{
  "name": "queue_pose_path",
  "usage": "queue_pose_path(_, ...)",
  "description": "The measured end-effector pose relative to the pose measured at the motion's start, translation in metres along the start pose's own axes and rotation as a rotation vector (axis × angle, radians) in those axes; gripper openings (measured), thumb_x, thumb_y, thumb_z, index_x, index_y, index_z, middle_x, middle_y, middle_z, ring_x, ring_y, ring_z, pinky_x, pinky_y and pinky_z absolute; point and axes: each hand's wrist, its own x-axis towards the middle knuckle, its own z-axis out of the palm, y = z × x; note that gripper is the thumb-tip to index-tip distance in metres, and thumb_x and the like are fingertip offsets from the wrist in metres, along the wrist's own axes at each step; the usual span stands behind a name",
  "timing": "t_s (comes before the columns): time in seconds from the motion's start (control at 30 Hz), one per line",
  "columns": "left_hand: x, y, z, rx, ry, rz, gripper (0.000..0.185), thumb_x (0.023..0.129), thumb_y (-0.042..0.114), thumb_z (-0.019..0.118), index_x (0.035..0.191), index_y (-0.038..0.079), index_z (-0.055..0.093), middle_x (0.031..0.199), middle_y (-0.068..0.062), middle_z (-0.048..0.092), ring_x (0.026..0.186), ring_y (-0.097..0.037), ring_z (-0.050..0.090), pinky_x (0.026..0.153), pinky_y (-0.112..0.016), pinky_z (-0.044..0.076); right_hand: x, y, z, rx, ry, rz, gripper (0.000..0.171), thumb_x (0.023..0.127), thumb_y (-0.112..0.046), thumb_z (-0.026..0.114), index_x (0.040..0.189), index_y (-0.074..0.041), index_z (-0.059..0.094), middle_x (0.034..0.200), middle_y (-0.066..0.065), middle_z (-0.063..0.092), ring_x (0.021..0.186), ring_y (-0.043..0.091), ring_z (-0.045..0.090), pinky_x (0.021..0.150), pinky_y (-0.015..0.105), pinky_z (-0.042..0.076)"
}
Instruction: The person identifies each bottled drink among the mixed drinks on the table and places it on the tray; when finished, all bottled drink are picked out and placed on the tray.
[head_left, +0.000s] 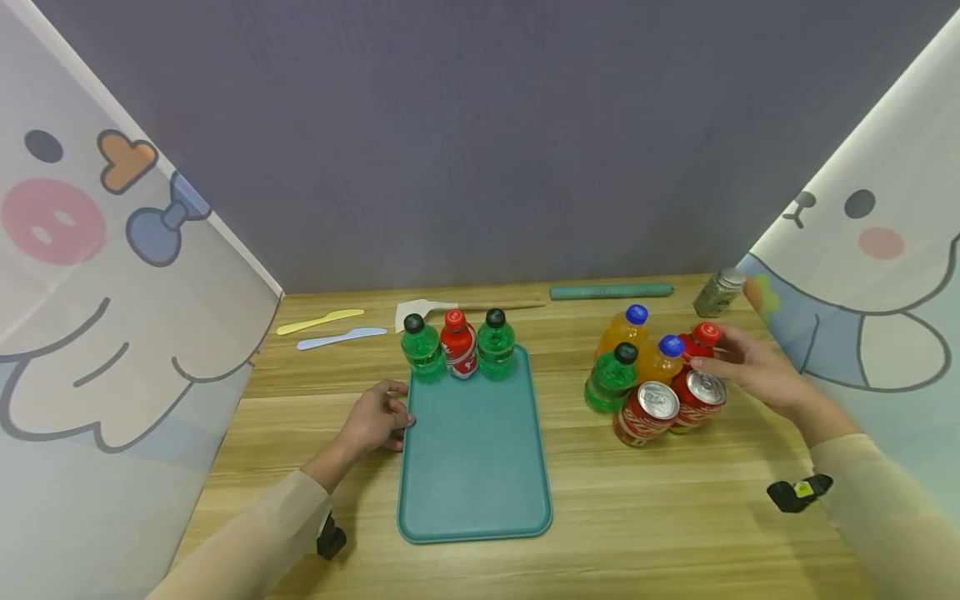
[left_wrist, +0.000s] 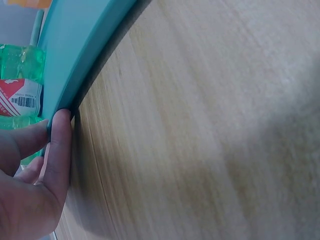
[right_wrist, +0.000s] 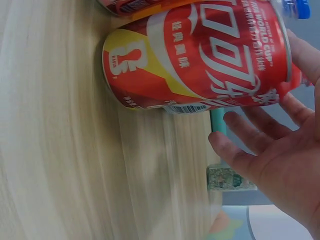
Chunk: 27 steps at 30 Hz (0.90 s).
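Note:
My left hand [head_left: 378, 417] pinches the left rim of a teal tray [head_left: 472, 467], thumb on one side of the rim and a finger on the other in the left wrist view. At the tray's far end stand a red-capped bottle [head_left: 458, 343] and two green bottles [head_left: 496, 343]. On the right, my right hand [head_left: 753, 371] is at another red-capped bottle [head_left: 703, 337], thumb in front and fingers spread behind it. In the right wrist view a red soda can [right_wrist: 210, 55] partly hides this bottle; firm contact is unclear.
Beside that bottle stand two orange drink bottles [head_left: 626, 329], a green bottle [head_left: 611, 379] and another red can [head_left: 647, 412]. A spice jar [head_left: 718, 293], a teal stick [head_left: 611, 292], a spatula [head_left: 420, 312], a yellow knife [head_left: 321, 322] and a blue knife [head_left: 341, 337] lie toward the back wall.

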Motion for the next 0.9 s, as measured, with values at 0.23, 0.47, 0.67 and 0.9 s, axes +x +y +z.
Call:
queue_pose_path(0.23,-0.004,0.001,0.000,0.013,0.003,0.002,0.051,0.093,-0.007,0.069,0.139,0.000,0.049,0.097,-0.015,0.058,0.068,-0.022,0.064,0.055,-0.040,0.064,0.003,-0.003,0.003,-0.023,0.013,0.004,0.063,0.102,-0.029,0.065,0.151,0.000,0.037,0.130,-0.013,0.055,0.116,0.001,0.056,0.086,0.010,0.051)
queue_pose_path(0.47,-0.005,0.003,0.001,0.010,0.008,0.005,0.051,0.093,-0.007,0.069,0.139,0.001,0.049,0.097,-0.015,0.057,0.067,-0.022,0.064,0.054,-0.039,0.063,0.007,0.005,0.001,0.048,0.056,-0.002,0.051,0.100,-0.019,0.069,0.144,-0.003,0.047,0.113,-0.028,0.064,0.101,-0.007,0.063,0.081,0.016,0.057)
queue_pose_path(0.67,-0.005,0.002,0.001,0.012,0.017,0.003,0.051,0.094,-0.007,0.068,0.140,0.001,0.049,0.097,-0.014,0.057,0.067,-0.021,0.063,0.054,-0.039,0.063,0.009,0.013,0.001,0.084,0.113,-0.004,0.047,0.100,-0.019,0.069,0.141,-0.006,0.051,0.109,-0.028,0.066,0.097,-0.006,0.065,0.077,0.018,0.059)
queue_pose_path(0.9,-0.004,0.003,0.001,0.008,0.014,0.011,0.050,0.094,-0.007,0.067,0.140,0.001,0.049,0.097,-0.015,0.059,0.067,-0.021,0.063,0.054,-0.039,0.063,0.003,0.012,0.000,0.297,0.229,-0.046,0.035,0.097,-0.006,0.070,0.129,-0.019,0.061,0.109,-0.022,0.070,0.090,0.001,0.072,0.071,0.023,0.064)
